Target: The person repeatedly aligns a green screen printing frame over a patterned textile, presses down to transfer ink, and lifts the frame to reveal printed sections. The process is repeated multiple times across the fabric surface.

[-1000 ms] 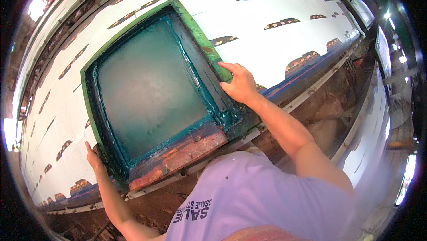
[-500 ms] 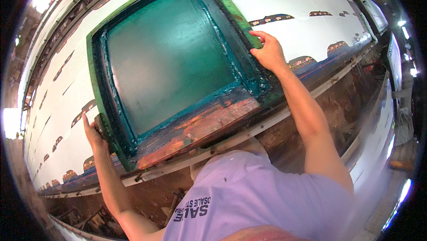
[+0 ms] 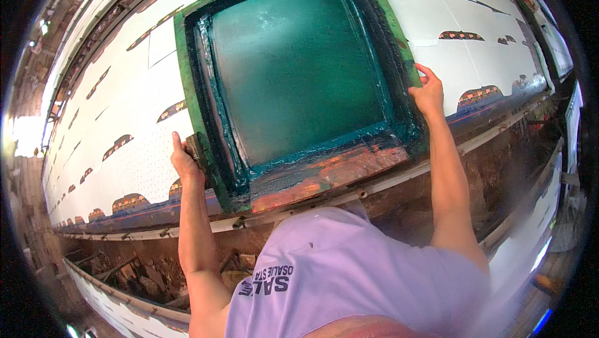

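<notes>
A large screen-printing frame (image 3: 299, 76) with green mesh lies over or just above the white sheeting in front of me; I cannot tell whether it touches. Its green-painted border is caked with dark ink, and the near bar is worn to a reddish colour. My left hand (image 3: 185, 160) is closed at the lower left side of the frame, by a small block, with its thumb pointing up and its other fingers mostly hidden. On the opposite side, my right hand (image 3: 428, 95) grips the right edge between thumb and fingers.
White sheeting (image 3: 437, 17) with rows of dark patterned pieces (image 3: 480, 96) covers the long table. A pale rail (image 3: 405, 177) runs along its near edge, close to my body. Brown debris (image 3: 150, 272) lies below the rail, and another white-topped table (image 3: 125, 307) is at lower left.
The frame has moved right along the table with both hands on it, now covering a patterned piece that showed beside it. The view has shifted somewhat too.
</notes>
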Demonstrator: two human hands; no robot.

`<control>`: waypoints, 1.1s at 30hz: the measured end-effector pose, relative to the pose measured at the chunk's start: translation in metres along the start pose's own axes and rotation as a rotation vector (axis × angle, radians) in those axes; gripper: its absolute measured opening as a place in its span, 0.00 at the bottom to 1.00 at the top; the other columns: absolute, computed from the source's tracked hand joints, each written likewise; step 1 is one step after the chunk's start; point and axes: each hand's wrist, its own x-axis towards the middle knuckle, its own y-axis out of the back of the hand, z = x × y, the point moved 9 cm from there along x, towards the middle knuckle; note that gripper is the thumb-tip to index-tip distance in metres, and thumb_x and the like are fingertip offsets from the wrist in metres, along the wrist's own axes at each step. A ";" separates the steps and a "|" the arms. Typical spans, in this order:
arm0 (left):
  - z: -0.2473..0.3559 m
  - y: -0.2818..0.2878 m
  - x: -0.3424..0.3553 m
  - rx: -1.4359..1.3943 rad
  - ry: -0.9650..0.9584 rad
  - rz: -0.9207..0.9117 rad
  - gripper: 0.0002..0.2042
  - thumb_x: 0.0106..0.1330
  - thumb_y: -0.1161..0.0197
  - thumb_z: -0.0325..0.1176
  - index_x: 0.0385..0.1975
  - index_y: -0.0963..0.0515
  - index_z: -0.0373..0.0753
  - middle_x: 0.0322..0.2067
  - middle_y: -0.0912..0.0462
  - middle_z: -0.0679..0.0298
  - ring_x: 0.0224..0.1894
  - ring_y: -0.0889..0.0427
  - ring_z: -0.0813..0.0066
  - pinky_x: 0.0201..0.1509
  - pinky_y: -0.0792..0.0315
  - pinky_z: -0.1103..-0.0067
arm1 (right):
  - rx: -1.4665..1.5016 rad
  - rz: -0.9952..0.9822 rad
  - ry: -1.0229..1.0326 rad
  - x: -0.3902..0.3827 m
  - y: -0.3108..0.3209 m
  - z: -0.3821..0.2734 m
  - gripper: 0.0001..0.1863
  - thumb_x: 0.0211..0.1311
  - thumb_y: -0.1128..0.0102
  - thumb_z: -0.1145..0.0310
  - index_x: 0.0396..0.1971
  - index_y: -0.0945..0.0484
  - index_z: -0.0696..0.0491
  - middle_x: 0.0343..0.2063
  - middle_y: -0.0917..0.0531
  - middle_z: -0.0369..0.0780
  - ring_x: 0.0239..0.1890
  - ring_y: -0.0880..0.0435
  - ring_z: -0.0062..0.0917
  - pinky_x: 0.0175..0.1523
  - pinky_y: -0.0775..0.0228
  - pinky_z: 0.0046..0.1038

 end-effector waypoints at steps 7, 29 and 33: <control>-0.024 -0.031 -0.030 0.023 0.015 0.040 0.33 0.84 0.43 0.61 0.32 0.12 0.31 0.26 0.12 0.63 0.25 0.17 0.73 0.32 0.23 0.74 | 0.092 -0.017 -0.028 0.020 0.024 0.043 0.42 0.47 0.29 0.87 0.69 0.17 0.50 0.41 0.06 0.41 0.43 0.06 0.27 0.50 0.17 0.30; -0.034 -0.056 -0.034 0.326 -0.043 0.040 0.32 0.84 0.42 0.60 0.27 0.16 0.35 0.26 0.18 0.67 0.29 0.27 0.77 0.38 0.29 0.71 | -0.360 -0.052 0.479 -0.050 0.031 -0.001 0.33 0.62 0.22 0.72 0.69 0.19 0.51 0.65 0.16 0.51 0.67 0.18 0.50 0.71 0.25 0.47; -0.036 -0.056 -0.023 0.434 -0.056 0.050 0.37 0.84 0.47 0.63 0.31 0.16 0.28 0.28 0.16 0.57 0.32 0.23 0.66 0.43 0.27 0.63 | -0.073 -0.500 0.844 -0.169 -0.001 -0.071 0.27 0.60 0.22 0.68 0.62 0.14 0.50 0.64 0.16 0.48 0.69 0.20 0.48 0.72 0.26 0.47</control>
